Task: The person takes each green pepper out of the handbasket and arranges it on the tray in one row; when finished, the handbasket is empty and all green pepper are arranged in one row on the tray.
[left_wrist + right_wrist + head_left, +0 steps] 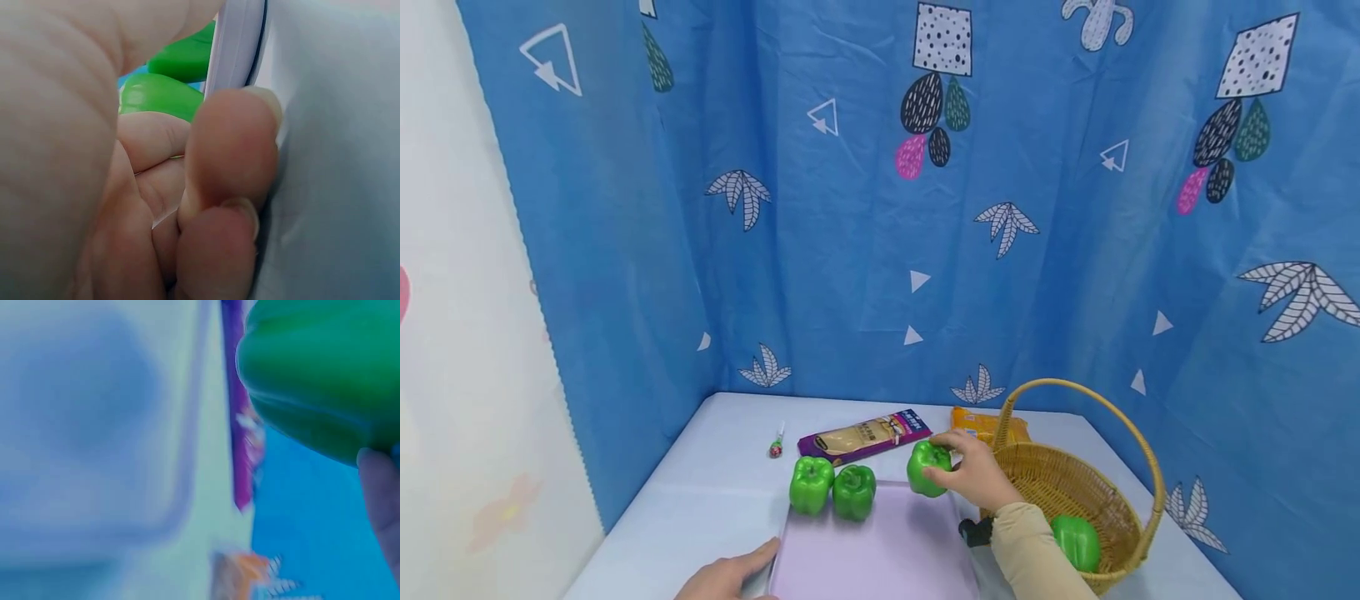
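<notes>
My right hand (977, 475) grips a green bell pepper (928, 468) above the far right corner of the lilac tray (880, 550). The same pepper (325, 375) fills the upper right of the right wrist view, a fingertip against its side. Two more green bell peppers, one on the left (811, 485) and one beside it (853, 492), sit at the tray's far left corner. At the tray's left edge, my left hand (726, 577) holds the rim. Curled fingers (231, 144) show close up in the left wrist view.
To the right stands a wicker basket (1120, 508) with a tall handle and a green bell pepper (1077, 542) inside. Behind the tray lie a purple food packet (865, 435), an orange packet (988, 425) and a small lollipop-like item (777, 446). Blue curtains (865, 250) enclose the table.
</notes>
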`<state>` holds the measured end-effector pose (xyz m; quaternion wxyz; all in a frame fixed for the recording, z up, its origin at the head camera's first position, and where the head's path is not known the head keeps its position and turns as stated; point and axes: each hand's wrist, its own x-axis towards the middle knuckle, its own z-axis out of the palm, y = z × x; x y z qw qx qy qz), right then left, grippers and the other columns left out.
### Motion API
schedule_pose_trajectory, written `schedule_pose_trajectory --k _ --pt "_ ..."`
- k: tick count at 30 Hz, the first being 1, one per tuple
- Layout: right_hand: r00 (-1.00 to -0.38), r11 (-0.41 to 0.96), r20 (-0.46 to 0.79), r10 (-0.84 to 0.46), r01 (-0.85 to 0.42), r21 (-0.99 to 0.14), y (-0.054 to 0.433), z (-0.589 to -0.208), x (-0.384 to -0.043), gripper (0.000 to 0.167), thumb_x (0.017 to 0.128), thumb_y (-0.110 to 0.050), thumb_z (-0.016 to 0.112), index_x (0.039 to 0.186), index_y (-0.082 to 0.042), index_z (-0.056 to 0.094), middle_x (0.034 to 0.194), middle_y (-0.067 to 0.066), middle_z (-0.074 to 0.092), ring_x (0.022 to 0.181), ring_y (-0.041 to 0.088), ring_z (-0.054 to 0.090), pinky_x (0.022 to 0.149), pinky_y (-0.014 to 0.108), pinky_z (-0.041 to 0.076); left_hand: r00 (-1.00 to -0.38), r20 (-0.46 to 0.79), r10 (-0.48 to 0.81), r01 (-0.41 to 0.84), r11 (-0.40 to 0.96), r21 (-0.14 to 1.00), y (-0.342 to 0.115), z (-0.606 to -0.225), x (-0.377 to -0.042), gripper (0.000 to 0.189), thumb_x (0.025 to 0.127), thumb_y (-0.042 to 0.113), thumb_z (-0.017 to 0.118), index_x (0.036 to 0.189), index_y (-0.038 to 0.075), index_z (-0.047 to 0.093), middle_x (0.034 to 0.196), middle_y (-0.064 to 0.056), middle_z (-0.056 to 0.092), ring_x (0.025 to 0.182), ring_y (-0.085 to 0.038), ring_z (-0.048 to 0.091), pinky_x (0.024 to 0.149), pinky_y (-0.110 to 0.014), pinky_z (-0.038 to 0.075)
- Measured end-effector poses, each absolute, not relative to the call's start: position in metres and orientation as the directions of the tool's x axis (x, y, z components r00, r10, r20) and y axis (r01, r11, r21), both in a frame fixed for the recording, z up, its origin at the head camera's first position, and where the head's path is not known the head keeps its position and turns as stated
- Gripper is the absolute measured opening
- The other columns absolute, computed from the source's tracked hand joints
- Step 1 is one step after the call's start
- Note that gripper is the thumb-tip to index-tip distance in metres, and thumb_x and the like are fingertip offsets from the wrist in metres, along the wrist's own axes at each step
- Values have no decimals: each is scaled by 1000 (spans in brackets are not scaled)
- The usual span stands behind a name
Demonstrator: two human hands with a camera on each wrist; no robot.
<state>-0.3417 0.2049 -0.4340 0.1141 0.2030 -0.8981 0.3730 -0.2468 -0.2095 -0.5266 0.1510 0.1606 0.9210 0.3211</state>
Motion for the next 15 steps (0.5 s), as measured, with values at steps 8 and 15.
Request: schedule_pose_trajectory --k 8,15 --pt "-830 629 358 -428 -558 -542 177 -462 -354 48 85 -37 86 123 -11 71 118 -1 65 103 16 62 87 36 66 -901 -172 399 207 742 638 -206 -527 -247 85 93 59 69 151 0 48 150 -20 56 132 -51 54 108 -68 48" --pt "-811 596 369 -454 -584 -551 166 -474 -358 51 84 -36 86 124 -9 70 118 1 66 104 17 64 93 48 65 -909 -198 366 171 762 624 -205 -522 -246 85 90 57 73 151 1 49 148 -20 57 132 -52 54 108 -69 48"
